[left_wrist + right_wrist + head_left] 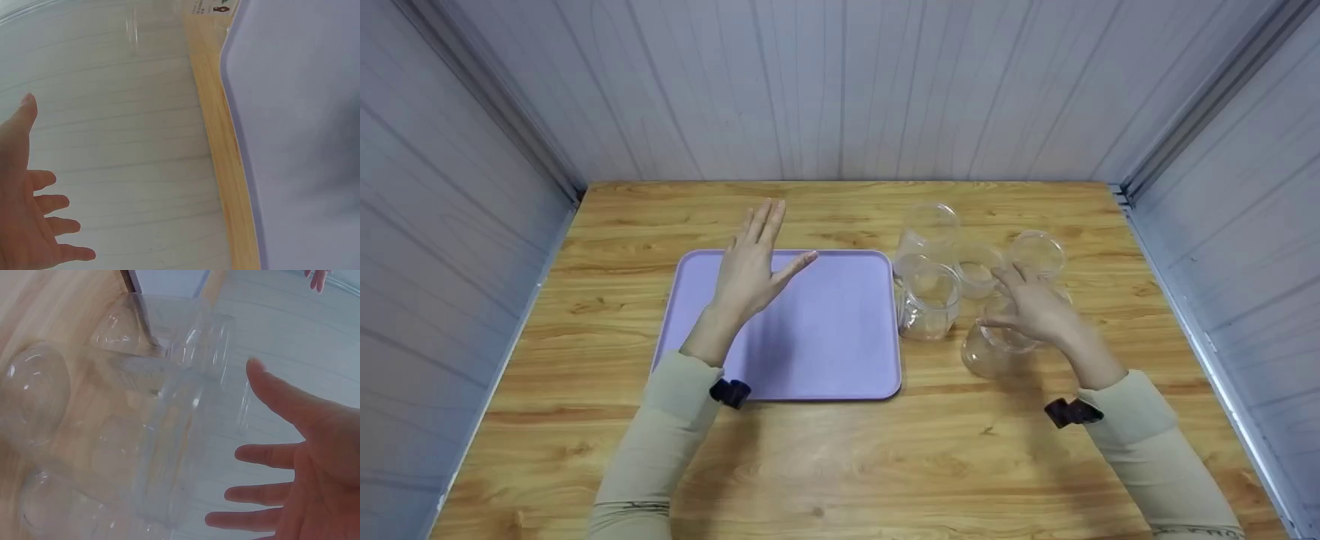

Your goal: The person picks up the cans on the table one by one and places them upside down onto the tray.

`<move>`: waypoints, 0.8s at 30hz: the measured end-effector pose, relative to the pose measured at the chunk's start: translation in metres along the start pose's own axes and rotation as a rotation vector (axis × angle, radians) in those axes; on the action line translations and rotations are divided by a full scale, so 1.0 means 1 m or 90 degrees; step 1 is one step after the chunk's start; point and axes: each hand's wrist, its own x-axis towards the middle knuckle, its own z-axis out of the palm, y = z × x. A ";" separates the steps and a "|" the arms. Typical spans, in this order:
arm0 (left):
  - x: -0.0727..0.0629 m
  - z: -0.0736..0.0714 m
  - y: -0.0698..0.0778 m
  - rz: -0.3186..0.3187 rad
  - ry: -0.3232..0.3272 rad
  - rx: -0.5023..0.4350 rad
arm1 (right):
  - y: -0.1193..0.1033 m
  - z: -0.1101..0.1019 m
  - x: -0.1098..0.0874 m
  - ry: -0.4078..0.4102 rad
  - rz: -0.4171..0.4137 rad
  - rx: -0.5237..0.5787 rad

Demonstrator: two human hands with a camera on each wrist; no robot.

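Note:
My left hand [750, 274] hovers over the left part of a lavender tray [840, 352], fingers straight and thumb spread. It shows empty in the left wrist view. My right hand [1035, 304] is above a group of clear jars on the right, fingers extended and holding nothing. Nearest to it is a clear jar [981, 356], partly hidden beneath the hand in the head view. In the right wrist view, that hand's fingers [261, 455] are beside the rim of a large transparent jar [169, 455].
Just right of the tray stand a clear jar with a thick rim [926, 322] and a taller one [919, 240] behind it. Farther right are a smaller clear jar [977, 281] and another round rim [1039, 259]. Pale panel walls [840, 97] enclose the wooden table [840, 465] at back and sides.

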 end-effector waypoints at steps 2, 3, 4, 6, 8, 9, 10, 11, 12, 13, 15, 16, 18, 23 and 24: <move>-0.003 0.003 0.001 0.004 0.024 -0.021 | 0.001 0.002 -0.001 0.009 -0.003 -0.003; -0.005 0.004 0.001 0.005 0.035 -0.032 | 0.001 0.004 -0.002 0.016 -0.002 -0.005; -0.006 0.005 0.001 0.007 0.045 -0.041 | 0.002 0.005 -0.002 0.022 -0.001 -0.002; -0.009 0.008 0.002 0.009 0.065 -0.059 | 0.003 0.008 -0.003 0.035 0.001 0.000; -0.012 0.010 0.003 0.008 0.081 -0.075 | 0.004 0.011 -0.004 0.047 0.003 0.002; -0.014 0.012 0.003 0.008 0.090 -0.082 | 0.004 0.012 -0.005 0.051 0.002 0.004; -0.015 0.013 0.004 0.009 0.098 -0.087 | 0.005 0.013 -0.005 0.051 0.001 0.008; -0.016 0.014 0.005 0.008 0.106 -0.094 | 0.006 0.015 -0.006 0.051 0.002 0.012; -0.017 0.015 0.006 0.007 0.114 -0.102 | 0.006 0.016 -0.007 0.050 0.001 0.018; -0.019 0.016 0.007 0.006 0.121 -0.109 | 0.007 0.017 -0.007 0.049 0.000 0.025; -0.021 0.019 0.009 0.006 0.135 -0.123 | 0.008 0.020 -0.008 0.048 -0.002 0.036; -0.022 0.020 0.010 0.005 0.141 -0.130 | 0.009 0.021 -0.009 0.048 -0.002 0.043; -0.025 0.023 0.012 0.005 0.154 -0.140 | 0.009 0.023 -0.010 0.053 -0.005 0.048; -0.030 0.031 0.016 0.009 0.179 -0.170 | 0.011 0.028 -0.013 0.056 -0.003 0.050; -0.032 0.033 0.017 0.008 0.182 -0.178 | 0.011 0.029 -0.013 0.058 -0.003 0.052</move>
